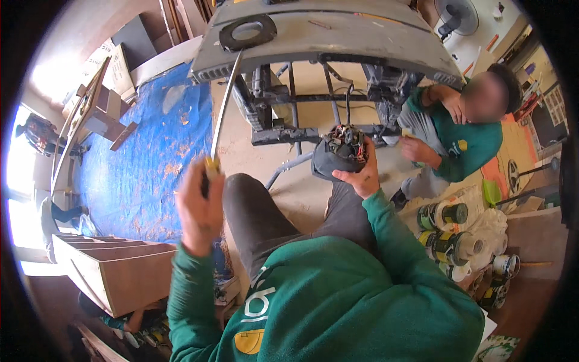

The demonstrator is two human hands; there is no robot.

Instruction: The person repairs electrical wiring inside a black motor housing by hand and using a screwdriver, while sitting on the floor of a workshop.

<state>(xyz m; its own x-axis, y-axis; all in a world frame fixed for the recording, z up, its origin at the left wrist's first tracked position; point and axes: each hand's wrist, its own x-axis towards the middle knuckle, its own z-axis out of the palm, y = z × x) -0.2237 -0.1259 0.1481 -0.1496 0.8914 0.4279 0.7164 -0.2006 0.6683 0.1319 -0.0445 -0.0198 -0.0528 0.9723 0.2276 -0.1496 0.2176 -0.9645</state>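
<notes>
My left hand (202, 202) is closed round the yellow-and-black handle of what looks like a long screwdriver (225, 102). Its thin metal shaft points up and away, the far end by the edge of a grey panel (338, 39). In my right hand (363, 175) is a dark rounded housing (332, 158), its open side crammed with wires and small parts. A cable (348, 102) runs from it up to the black metal frame (289, 136) under the panel. A black oval ring (248, 32) lies on top of the panel, apart from my hands.
To the right a person in a green sweatshirt (476, 145) crouches close to the frame. Paint cans (443, 214) are piled at right. A blue tarp (142, 157) with shavings covers the left floor, beside a wooden shelf box (120, 265). A fan (456, 17) stands far right.
</notes>
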